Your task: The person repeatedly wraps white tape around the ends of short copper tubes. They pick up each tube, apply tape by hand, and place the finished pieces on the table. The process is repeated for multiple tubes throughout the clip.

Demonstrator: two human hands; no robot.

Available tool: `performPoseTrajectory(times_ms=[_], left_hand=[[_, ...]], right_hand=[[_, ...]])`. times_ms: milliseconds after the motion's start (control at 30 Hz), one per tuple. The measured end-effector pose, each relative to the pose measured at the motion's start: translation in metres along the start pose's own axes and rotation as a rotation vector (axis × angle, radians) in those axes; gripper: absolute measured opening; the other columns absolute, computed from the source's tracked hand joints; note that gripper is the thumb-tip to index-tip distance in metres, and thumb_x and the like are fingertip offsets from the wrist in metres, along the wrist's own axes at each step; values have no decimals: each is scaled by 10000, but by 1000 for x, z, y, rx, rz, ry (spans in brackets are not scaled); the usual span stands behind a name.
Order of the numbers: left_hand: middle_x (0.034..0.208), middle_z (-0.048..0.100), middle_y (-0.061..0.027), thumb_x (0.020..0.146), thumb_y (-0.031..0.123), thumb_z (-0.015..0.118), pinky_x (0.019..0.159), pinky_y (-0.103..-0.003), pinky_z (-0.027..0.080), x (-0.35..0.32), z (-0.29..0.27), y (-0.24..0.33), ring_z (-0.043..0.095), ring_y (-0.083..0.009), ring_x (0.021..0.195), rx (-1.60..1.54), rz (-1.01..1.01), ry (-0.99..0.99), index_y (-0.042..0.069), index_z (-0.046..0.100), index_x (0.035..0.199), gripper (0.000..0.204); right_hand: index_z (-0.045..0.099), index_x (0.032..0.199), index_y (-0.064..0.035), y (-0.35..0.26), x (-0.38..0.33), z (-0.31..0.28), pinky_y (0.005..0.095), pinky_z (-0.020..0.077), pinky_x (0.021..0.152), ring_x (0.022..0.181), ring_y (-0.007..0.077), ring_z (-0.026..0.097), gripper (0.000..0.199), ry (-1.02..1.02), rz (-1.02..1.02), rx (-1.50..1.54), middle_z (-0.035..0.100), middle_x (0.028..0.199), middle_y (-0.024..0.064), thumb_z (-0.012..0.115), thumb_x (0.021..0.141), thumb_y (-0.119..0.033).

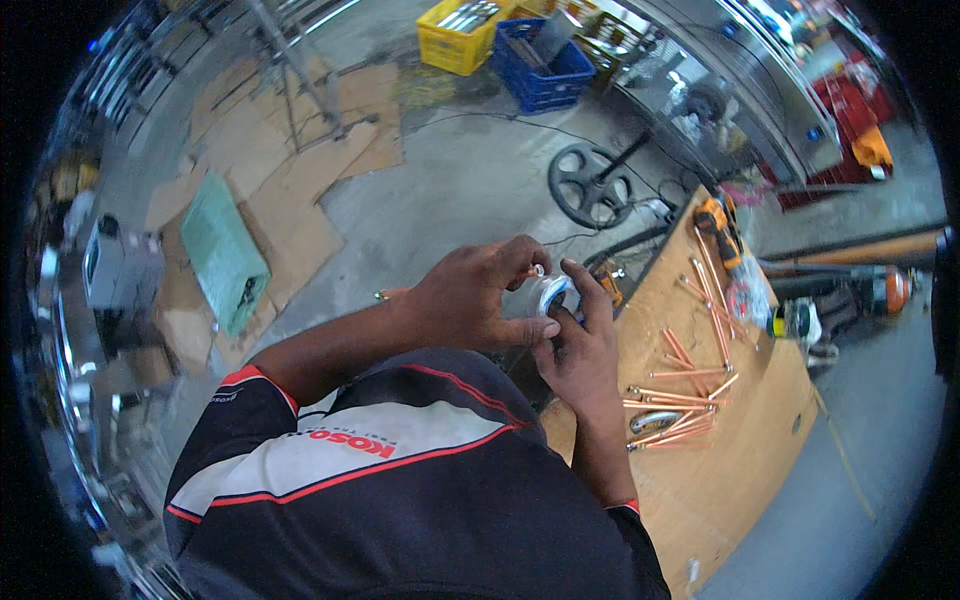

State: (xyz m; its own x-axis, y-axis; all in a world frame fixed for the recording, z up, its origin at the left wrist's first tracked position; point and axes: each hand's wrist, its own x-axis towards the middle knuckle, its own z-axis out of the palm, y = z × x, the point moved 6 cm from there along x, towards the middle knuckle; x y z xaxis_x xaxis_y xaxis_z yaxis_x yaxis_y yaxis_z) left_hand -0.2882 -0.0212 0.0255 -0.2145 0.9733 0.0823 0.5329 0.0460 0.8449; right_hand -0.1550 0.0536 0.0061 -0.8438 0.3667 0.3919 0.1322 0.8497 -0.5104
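Between my two hands, in front of my chest, is a small round whitish thing (549,290) with a bright ring-shaped rim and a dark hollow; its exact kind is not clear. My left hand (478,292) wraps it from the left, thumb below and fingers curled over the top. My right hand (583,352) closes on its right side, with fingers at the rim and inside the opening. Part of the thing is hidden by my fingers. To the right, several thin copper tubes (685,375) with end fittings lie loosely across a wooden tabletop (745,440).
On the table's far end lies an orange-and-black cordless drill (722,232). Beyond stand a black spoked wheel (590,186), a blue crate (543,85) and a yellow crate (452,45). Flattened cardboard (290,190) and a green panel (218,250) cover floor at left.
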Motion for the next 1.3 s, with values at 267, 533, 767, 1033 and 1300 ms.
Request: performPoseTrajectory(times_ms=[267,533,767,1033,1300], left_hand=[[729,585,-136,828,283,721,594,-391,455,-92,-34,-32,580,-306,636,-23,-59,297,12,615,841,292],[638,523,-41,904,260,681,561,-313,398,-183,-49,-62,448,-102,618,-242,-289,317,25,597,870,252],[639,531,-78,933,244,655,580,-327,412,-227,-50,-69,443,-124,622,-280,-261,439,25,570,904,237],[664,435,31,932,268,668,553,-266,330,-247,-80,-70,381,-65,638,-186,-261,394,40,546,875,265],[706,535,27,946,296,649,511,-240,354,-253,-78,-74,445,-64,596,-472,-301,355,65,543,893,260]], right_hand=[[701,887,43,-69,9,49,456,430,996,1205,405,499,278,-121,-114,64,487,1364,230,699,618,-31],[687,845,53,-114,-12,89,426,495,921,1124,410,579,235,-211,-150,248,520,1331,245,725,643,-62],[665,809,51,-140,-25,101,380,514,808,958,364,645,339,-358,-253,474,607,1171,243,761,772,-272],[631,928,14,-137,-35,120,379,492,824,1015,314,615,301,-500,-114,1034,560,1267,203,685,872,-276],[638,983,20,-145,-37,109,366,450,893,1070,263,559,257,-722,79,985,509,1303,171,639,886,-218]])
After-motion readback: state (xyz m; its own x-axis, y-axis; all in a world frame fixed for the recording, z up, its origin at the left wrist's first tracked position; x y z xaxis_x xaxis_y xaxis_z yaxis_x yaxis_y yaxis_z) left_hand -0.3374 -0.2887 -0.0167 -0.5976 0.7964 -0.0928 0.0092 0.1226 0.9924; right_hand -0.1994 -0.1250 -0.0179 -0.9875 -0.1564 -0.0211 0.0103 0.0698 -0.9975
